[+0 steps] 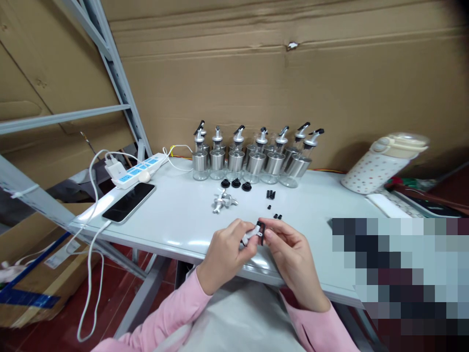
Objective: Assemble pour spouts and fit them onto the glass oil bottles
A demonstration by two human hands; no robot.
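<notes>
The left hand [227,247] was closed on a silver pourer spout [250,236], gripping it between thumb and fingers, while the right hand [294,254] pinched a black flip lever [262,234] at the spout's end. Both parts were held over the near edge of the pale table [183,215]. Just beyond lay a cluster of silver spouts [223,201], with small black pieces [270,195] to its right. Behind the cluster sat 3 black stoppers [236,183]; farther back stood glass-and-steel oil bottles [255,165]. A smartphone [129,203] lay at the left, near a white power strip [137,172].
</notes>
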